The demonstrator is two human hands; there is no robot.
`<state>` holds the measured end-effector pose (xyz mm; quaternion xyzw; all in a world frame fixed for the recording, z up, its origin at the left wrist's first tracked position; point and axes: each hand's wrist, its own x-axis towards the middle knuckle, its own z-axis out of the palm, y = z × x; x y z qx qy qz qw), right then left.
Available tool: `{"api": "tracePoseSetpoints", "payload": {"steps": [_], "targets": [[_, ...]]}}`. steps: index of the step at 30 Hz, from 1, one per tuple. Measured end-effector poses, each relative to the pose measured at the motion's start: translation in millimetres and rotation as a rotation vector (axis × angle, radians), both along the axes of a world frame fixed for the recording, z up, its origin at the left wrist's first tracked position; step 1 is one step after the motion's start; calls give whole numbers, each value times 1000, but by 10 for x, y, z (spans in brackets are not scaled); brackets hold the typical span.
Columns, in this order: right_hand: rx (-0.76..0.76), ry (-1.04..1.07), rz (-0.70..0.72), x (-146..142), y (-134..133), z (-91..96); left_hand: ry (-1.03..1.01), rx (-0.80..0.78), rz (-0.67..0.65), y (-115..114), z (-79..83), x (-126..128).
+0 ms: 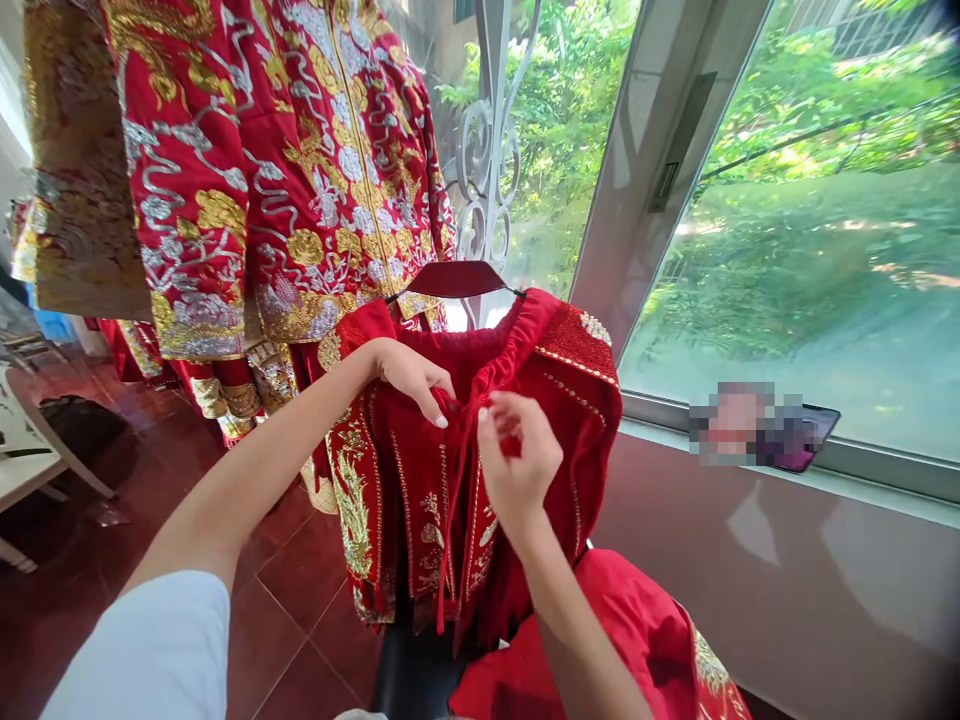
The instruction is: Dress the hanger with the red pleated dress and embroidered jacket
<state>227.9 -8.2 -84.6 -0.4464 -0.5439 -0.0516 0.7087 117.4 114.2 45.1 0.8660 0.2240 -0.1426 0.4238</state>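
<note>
A red skirt [525, 480] with gold embroidery and beaded edging hangs in front of me from a dark red hanger [456, 280]. Its gathered waistband meets at the middle, where a thin red drawstring [444, 530] dangles down the front. My left hand [416, 378] lies over the waistband from the left, fingers closed at the drawstring's upper end. From the right, my right hand [519, 445] pinches the same spot with thumb and forefinger. What exactly lies between the fingertips is partly hidden.
Red jackets [330, 170] with gold and silver embroidery hang behind on the left. Red cloth [622, 620] lies at the lower right beside a black seat [412, 670]. A phone [806, 440] rests on the windowsill. A white chair [45, 450] stands far left.
</note>
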Motion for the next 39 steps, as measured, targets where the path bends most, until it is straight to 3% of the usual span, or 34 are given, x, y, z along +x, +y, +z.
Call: {"api": "tracePoseSetpoints", "payload": {"steps": [2,4,7,12,16,20,23,26,28,30,32,35,39], "targets": [[-29,-47,-91,-92,-61,-166,-171,44,150,-29,-27,35],[-93,-55,-145,-156,-64,-293,-284,98,207,-75,-28,44],[-93,14,-144,-181,-16,-380,-205,82,124,-122,-8,42],[-91,264,-88,-89,60,-329,-149,105,68,-137,-18,35],[-237,279,184,39,55,-244,-222,284,75,-233,-73,-68],[-363,435,449,110,-64,-198,-417,779,169,-475,-212,-248],[-451,449,589,123,-145,-224,-581,1202,237,-780,-476,-324],[-512,430,625,127,-156,-316,-639,1494,218,-1136,-987,-293],[-541,420,580,130,-134,-405,-657,1487,215,-1324,-1419,-231],[-544,363,503,132,-104,-493,-705,1390,380,-1430,-1820,-166],[-530,292,453,128,-78,-555,-762,1292,559,-1470,-2106,-112],[-596,286,556,103,-72,-568,-823,1208,664,-1495,-2287,-57],[-710,384,739,61,-122,-498,-861,1129,661,-1560,-2285,-25]]}}
